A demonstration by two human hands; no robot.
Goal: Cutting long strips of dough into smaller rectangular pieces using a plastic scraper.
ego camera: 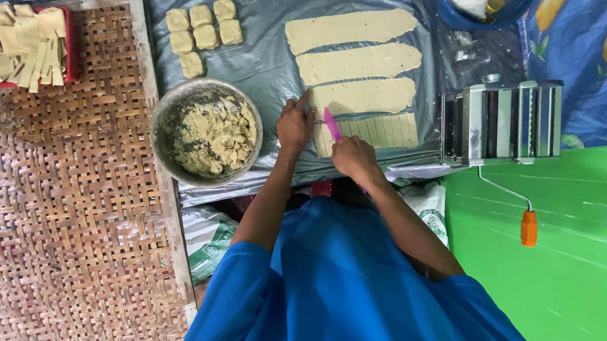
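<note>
Where right hand [353, 155] grips, knife [331, 123] handle hidden.

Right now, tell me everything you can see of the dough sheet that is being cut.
The dough sheet being cut is pale yellow, flat and roughly rectangular, the nearest of four sheets on grey plastic sheeting. Parallel cuts already divide most of it into narrow strips that lie side by side. The left hand presses at its left end, and the right hand holds a pink knife with its blade on that end.
</note>
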